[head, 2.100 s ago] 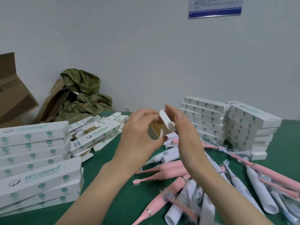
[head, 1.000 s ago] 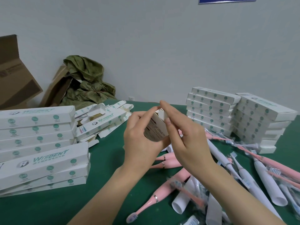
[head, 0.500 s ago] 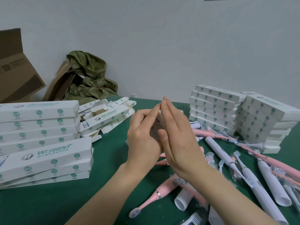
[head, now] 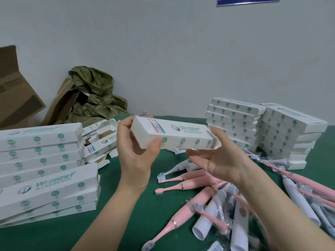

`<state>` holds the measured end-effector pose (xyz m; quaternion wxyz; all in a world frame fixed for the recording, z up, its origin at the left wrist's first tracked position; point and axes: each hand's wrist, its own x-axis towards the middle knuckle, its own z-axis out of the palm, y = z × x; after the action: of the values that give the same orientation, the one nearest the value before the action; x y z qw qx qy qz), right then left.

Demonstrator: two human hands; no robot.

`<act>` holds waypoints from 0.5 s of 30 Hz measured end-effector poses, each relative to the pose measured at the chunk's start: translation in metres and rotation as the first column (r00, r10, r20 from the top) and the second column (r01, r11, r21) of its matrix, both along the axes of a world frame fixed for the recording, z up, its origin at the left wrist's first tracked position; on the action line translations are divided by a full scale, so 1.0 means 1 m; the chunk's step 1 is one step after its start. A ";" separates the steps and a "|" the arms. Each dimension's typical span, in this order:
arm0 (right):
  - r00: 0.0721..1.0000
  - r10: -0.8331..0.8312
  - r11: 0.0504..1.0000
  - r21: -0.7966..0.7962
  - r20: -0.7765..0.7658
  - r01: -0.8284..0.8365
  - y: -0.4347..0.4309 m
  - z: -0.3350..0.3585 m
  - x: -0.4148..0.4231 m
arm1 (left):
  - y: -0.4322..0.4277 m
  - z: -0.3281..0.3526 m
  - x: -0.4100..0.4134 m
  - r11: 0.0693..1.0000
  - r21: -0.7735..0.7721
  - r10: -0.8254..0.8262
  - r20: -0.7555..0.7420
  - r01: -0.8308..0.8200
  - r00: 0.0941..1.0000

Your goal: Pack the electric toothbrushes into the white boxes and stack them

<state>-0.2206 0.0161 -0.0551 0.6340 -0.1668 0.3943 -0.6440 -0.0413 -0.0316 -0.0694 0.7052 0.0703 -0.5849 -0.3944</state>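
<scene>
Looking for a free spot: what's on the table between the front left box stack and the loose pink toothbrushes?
Nothing: in the head view that strip is bare green tabletop, with only the left forearm crossing it.

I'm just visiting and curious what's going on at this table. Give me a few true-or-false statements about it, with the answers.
1. The left hand and right hand hold one white box between them above the green table. True.
2. That box is held upright on its end. False: it lies lengthwise, roughly level.
3. Pink toothbrushes lie loose on the table. True.
4. Boxes are stacked on the left only. False: there is a left stack and a right stack.
5. The held box is plain, with no print. False: it reads "WISDENT".
</scene>
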 end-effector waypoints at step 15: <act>0.821 -0.213 0.930 -0.368 -0.529 0.003 0.003 0.002 0.033 | -0.003 -0.018 -0.014 0.842 -0.335 0.529 0.665 -0.423 0.527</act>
<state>-0.1881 0.0191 -0.0534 0.4119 -0.4357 0.4502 -0.6617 -0.0549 -0.0350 -0.0876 0.4914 0.3334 -0.8002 -0.0841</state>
